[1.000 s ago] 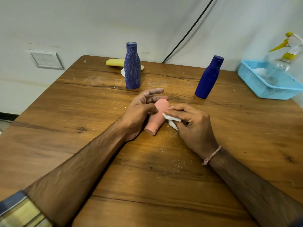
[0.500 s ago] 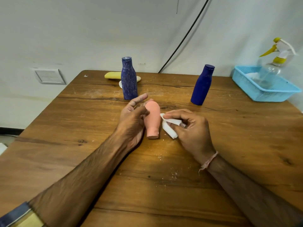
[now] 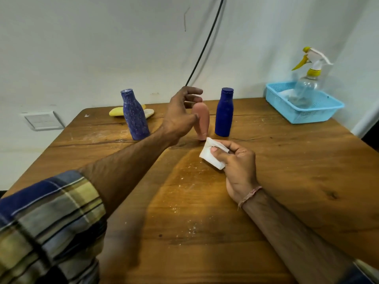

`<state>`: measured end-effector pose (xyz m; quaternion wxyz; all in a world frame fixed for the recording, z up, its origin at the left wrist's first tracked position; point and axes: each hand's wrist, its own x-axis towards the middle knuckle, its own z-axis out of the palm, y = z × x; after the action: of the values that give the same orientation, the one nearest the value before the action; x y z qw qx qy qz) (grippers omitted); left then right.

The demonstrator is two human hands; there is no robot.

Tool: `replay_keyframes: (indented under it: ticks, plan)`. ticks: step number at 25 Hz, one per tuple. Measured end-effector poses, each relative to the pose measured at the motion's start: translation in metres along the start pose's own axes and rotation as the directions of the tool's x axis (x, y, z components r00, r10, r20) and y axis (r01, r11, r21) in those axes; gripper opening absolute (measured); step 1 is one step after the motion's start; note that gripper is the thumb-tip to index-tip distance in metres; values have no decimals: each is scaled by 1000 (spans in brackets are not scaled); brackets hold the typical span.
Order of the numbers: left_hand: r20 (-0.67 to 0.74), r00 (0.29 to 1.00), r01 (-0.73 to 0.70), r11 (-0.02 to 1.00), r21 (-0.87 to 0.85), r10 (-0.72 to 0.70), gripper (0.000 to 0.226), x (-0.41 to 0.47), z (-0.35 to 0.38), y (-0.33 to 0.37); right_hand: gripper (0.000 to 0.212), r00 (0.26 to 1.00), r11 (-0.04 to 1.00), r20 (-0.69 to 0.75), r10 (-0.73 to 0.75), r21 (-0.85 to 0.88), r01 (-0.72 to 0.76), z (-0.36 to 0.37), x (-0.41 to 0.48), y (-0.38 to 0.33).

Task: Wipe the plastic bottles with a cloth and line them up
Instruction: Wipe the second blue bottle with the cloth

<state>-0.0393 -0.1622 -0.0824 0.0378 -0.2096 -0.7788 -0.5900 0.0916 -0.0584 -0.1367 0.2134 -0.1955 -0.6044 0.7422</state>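
A pink bottle (image 3: 203, 124) stands narrow end down on the wooden table (image 3: 287, 171), just left of a dark blue bottle (image 3: 224, 115). My left hand (image 3: 180, 117) holds the pink bottle loosely, with the thumb on its side and the fingers spread over its top. A second blue bottle (image 3: 134, 117), streaked with white, stands further left. My right hand (image 3: 238, 160) is closed on a folded white cloth (image 3: 209, 156), low over the table in front of the pink bottle.
A light blue basket (image 3: 315, 115) with a clear spray bottle (image 3: 307, 83) in it sits at the back right corner. A yellow object (image 3: 115, 111) lies behind the streaked bottle. A black cable (image 3: 205, 44) hangs down the wall. White dust speckles the table.
My left hand carried the pink bottle away from the cloth and stood it beside the dark blue bottle. My right hand stayed nearer me with the cloth. The camera tilted up.
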Motion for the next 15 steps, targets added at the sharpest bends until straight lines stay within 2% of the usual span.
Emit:
replay_keyframes:
  ticks: [3, 9, 15]
  plan:
    - [49, 999, -28, 994, 103, 23, 63, 6, 10, -3, 25, 999, 998, 3, 40, 54, -40, 0, 2, 0]
    - [83, 996, -25, 993, 119, 15, 54, 1, 7, -4, 24, 988, 969, 66, 141, 193, -151, -1, 8, -1]
    - [80, 997, 3, 996, 92, -10, 58, -6, 1, 2, 22, 989, 990, 123, 79, 110, -92, -4, 7, 1]
